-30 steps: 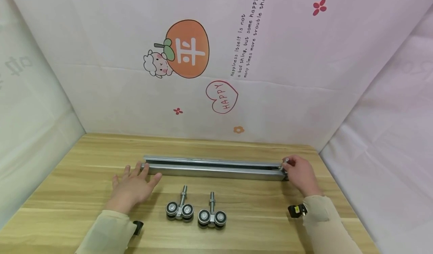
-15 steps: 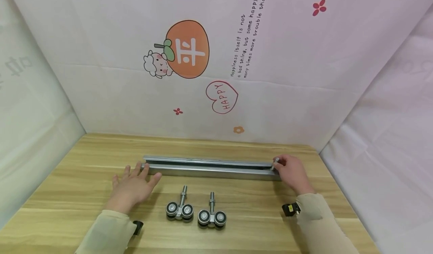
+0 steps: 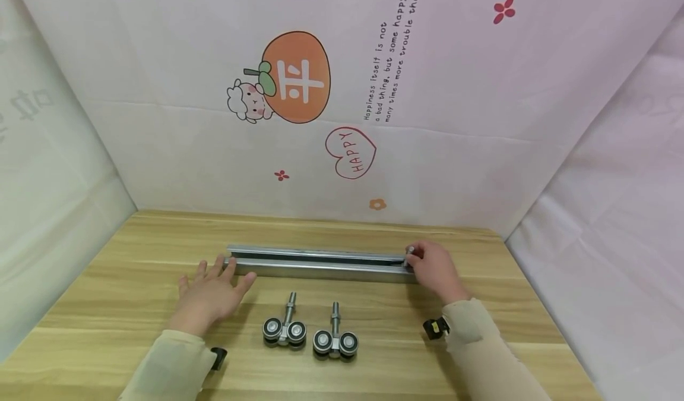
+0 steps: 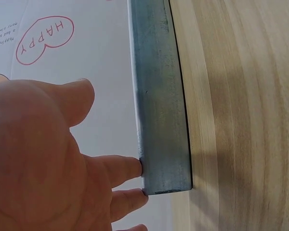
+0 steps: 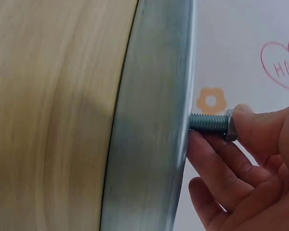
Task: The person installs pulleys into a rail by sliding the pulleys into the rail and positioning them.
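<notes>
A metal channel rail (image 3: 320, 268) lies across the wooden table, its slot facing up. At its left end my left hand (image 3: 209, 299) is spread, with fingertips on the rail's edge (image 4: 161, 120) in the left wrist view. My right hand (image 3: 439, 270) pinches a threaded bolt (image 5: 209, 123) with a hex nut (image 5: 230, 126), which stands up out of the slot near the rail's right part. Whatever the bolt joins below is hidden inside the rail. Nearer me lie two roller trolleys, the left one (image 3: 285, 331) and the right one (image 3: 335, 343), each with a threaded stem pointing away.
White printed cloth (image 3: 438, 169) hangs behind the table, with more cloth at both sides. Bare wood (image 3: 385, 353) shows in front of the rail and around the trolleys.
My right hand has slid the bolt leftward along the rail from its right end. The left hand, the rail and both loose trolleys stay where they were.
</notes>
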Available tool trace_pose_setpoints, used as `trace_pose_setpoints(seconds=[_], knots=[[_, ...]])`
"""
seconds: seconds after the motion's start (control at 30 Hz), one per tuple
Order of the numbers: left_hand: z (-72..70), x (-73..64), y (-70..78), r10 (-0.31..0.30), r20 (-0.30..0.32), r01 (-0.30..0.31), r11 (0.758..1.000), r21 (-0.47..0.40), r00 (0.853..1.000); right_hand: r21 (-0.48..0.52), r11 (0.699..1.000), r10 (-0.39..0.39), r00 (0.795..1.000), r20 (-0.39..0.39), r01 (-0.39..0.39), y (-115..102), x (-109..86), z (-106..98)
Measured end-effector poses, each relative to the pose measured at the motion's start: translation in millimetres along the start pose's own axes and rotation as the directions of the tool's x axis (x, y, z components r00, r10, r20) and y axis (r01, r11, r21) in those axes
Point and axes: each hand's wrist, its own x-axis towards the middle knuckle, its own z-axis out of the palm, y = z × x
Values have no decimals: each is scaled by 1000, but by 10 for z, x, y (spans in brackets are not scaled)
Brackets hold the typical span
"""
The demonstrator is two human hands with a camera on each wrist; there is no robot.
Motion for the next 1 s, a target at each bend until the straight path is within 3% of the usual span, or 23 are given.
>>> trace_pose_setpoints(seconds=[0.5,1.0], knots=[[-29,8,-6,1,8,-1,1000,-7,1000,23,1000,-17,1000,15,16,-346,43,282],[-31,-7,-17,9,2,-9,1000,-4,1000,-44,994,-102,994,49,104,-750,113,556]])
